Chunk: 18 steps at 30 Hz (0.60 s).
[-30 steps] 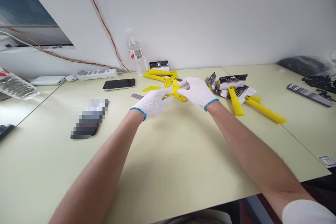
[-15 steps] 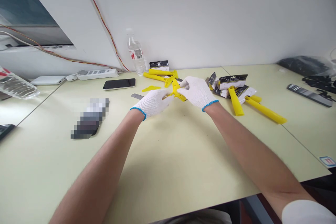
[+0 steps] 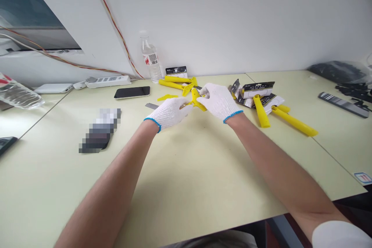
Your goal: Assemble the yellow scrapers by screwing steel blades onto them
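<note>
Both my hands wear white knit gloves and meet over the middle of the pale table (image 3: 186, 178). My left hand (image 3: 168, 113) and my right hand (image 3: 218, 101) are each closed on the same yellow plastic scraper (image 3: 197, 100), holding it just above the tabletop. A thin grey metal blade (image 3: 151, 106) lies flat just left of my left hand. A small yellow plastic piece (image 3: 167, 97) rests behind it. More yellow scrapers (image 3: 177, 81) lie near the wall.
Yellow handles (image 3: 293, 121) and black-and-white blade packs (image 3: 257, 90) lie to the right. A black phone (image 3: 132, 92), water bottle (image 3: 151, 59), power strip (image 3: 107, 81) and a blurred dark object (image 3: 100, 131) are on the left. A dark bag (image 3: 337, 71) sits far right.
Almost nothing has moved: both hands stay closed on the yellow scraper, with my right hand shifted very slightly toward the wall.
</note>
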### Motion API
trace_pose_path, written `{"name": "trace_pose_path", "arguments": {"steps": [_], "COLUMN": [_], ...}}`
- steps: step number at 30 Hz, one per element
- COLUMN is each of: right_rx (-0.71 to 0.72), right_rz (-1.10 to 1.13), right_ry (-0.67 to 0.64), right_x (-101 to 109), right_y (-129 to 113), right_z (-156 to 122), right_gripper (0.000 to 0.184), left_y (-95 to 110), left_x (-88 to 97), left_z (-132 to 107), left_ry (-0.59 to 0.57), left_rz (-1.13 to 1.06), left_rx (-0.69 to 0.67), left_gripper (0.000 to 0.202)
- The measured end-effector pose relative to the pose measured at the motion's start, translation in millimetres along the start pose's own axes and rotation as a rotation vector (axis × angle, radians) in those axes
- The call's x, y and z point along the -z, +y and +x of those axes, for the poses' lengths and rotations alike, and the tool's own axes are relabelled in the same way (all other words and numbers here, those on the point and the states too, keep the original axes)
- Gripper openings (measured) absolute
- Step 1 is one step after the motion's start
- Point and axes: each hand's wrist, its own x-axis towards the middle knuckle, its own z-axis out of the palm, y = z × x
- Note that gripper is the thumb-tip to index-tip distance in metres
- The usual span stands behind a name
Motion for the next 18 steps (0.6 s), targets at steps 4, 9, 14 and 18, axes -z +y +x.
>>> {"name": "trace_pose_path", "arguments": {"steps": [4, 9, 14, 18], "right_rx": [0.013, 0.019, 0.023, 0.023], "right_rz": [0.071, 0.155, 0.228, 0.246], "right_ry": [0.021, -0.062, -0.247, -0.307], "right_x": [6, 21, 32, 32], "right_y": [0, 6, 12, 12], "right_z": [-4, -13, -20, -21], "right_gripper": [0.038, 0.039, 0.043, 0.041], "left_y": [-2, 2, 6, 4], "left_x": [0.1, 9.6, 19.5, 22.0], "left_z": [1, -3, -10, -11], "left_ry": [0.006, -0.013, -0.005, 0.007], "left_rz": [-0.014, 0.0, 0.058, 0.036], "left_rx": [0.025, -0.012, -0.047, -0.031], "left_gripper": [0.041, 0.041, 0.047, 0.042]}}
